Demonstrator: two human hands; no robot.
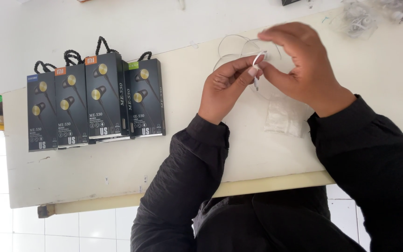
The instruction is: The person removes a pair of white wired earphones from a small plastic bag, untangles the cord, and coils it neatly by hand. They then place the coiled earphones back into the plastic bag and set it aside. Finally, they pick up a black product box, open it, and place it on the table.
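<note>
White earphone cable (256, 60) held above the white table (117, 158), pinched between both hands. Left hand (227, 86): thumb and forefinger closed on the cable end. Right hand (304, 65): fingers curled over it, grip blurred, probably closed on the wire. Loops trail behind. Clear bag (284, 116) just below; four black boxes (96, 100) well apart. Keep coils even, tension light.

Both hands, left hand (225, 88) and right hand (304, 65), are bare, emerging from long black sleeves (187, 182) of seemingly soft fabric.
</note>
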